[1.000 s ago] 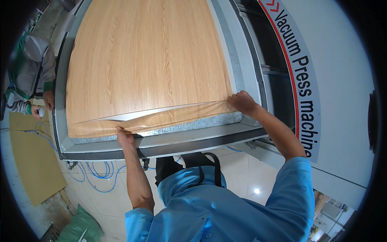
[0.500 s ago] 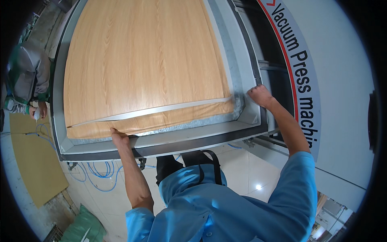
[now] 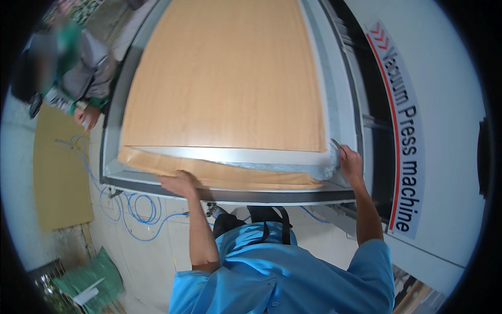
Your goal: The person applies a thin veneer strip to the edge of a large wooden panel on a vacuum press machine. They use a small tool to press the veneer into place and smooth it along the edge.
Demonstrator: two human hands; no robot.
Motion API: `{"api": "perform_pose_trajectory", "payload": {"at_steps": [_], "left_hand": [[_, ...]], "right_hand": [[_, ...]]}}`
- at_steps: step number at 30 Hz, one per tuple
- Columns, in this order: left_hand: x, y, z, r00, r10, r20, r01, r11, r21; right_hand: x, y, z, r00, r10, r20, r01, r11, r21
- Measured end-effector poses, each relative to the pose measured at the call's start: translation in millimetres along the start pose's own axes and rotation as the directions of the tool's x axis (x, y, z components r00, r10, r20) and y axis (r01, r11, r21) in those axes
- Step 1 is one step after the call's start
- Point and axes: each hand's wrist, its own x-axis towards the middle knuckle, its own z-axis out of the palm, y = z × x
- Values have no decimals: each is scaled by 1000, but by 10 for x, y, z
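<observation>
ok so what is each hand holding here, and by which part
Left hand: the wood-grain strip, by its near edge, left of its middle. Right hand: a thin dark tool, by its near end; too blurred to name.

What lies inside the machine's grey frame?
A wood-grain panel and, along its near edge, a wood-grain strip held in the left hand. Mottled grey bed shows near the right corner; whatever is beneath the panel is covered.
</observation>
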Motion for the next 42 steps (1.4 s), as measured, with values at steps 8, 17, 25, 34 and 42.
{"api": "perform_pose_trajectory", "payload": {"at_steps": [8, 17, 25, 34, 42], "left_hand": [[287, -393, -682, 960, -33, 279, 54, 996, -67], [679, -1545, -1717, 892, -137, 432, 198, 975, -100], [1036, -1907, -2098, 827, -107, 552, 208, 970, -124], [1888, -1712, -1918, 830, 9, 557, 176, 945, -277], [2708, -1648, -1369, 799, 126, 588, 66, 953, -294]], "right_hand": [[-380, -962, 383, 922, 332, 198, -381, 868, 319], [-915, -2609, 950, 948, 106, 300, -242, 853, 462], [-1077, -3786, 1305, 969, -166, 185, 94, 934, 344], [-471, -5129, 1698, 946, -255, 199, 194, 940, 281], [318, -6156, 2530, 834, -465, 299, 395, 879, 266]]}}
